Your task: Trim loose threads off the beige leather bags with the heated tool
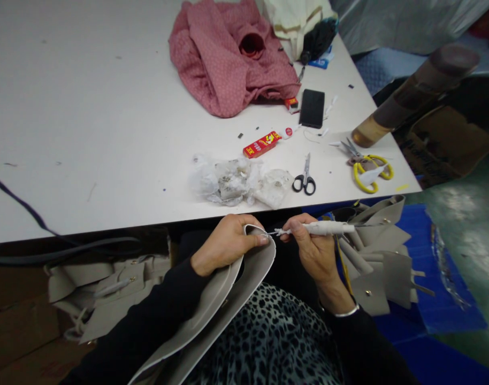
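My left hand [230, 240] is closed on a long greyish-beige leather-like piece [248, 283], its thumb pressing the folded end. The rest of the piece hangs down across my lap. My right hand [314, 251] grips a white-handled slim tool [328, 228] between thumb and fingers. Thin metal shows at the tool's right end, and a narrow whitish tip points left at the fold of the leather-like piece. Whether that tip goes through the edge or only touches it, I cannot tell. Both hands are just in front of the table edge.
On the white table [88, 107] lie crumpled plastic [236, 182], black-handled scissors [306, 179], yellow-handled scissors [368, 166], a red packet [262, 144], a phone [312, 108] and pink cloth [220, 59]. A bottle [413, 96] stands right. Beige pieces [383, 272] lie at right, others [120, 289] at left.
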### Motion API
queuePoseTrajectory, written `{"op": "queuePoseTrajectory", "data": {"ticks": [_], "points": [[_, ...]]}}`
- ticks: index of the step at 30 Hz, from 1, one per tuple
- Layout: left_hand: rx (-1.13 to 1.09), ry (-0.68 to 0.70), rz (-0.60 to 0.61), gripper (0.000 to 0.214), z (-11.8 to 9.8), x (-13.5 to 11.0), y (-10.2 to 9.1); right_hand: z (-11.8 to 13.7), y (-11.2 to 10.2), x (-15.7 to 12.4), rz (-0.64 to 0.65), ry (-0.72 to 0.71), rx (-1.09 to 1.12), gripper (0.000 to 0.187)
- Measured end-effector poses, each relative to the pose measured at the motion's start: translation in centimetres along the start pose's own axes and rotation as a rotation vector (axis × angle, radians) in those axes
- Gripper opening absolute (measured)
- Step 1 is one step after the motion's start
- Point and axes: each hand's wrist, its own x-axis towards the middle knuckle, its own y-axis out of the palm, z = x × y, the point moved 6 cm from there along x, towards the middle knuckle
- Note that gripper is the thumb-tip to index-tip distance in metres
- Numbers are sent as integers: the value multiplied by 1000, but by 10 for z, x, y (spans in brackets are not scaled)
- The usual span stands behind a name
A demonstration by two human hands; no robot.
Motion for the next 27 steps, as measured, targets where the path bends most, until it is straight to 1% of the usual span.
{"op": "queuePoseTrajectory", "data": {"ticks": [7, 12, 15, 19, 22, 27], "points": [[-37, 19, 12, 15, 3, -1, -1, 4, 5, 8, 75, -31, -43, 33], [-95, 26, 17, 15, 4, -2, 1, 13, 11, 18, 155, -77, -77, 37], [-157, 12, 23, 16, 6, -3, 3, 19, 14, 22, 176, -111, -112, 40], [-227, -26, 54, 16, 10, -4, 8, 23, 16, 20, 164, -129, -211, 46], [-244, -39, 83, 16, 11, -5, 12, 22, 18, 17, 145, -120, -242, 50], [-266, -25, 100, 16, 12, -8, 16, 18, 14, 13, 22, -46, -182, 54]]}}
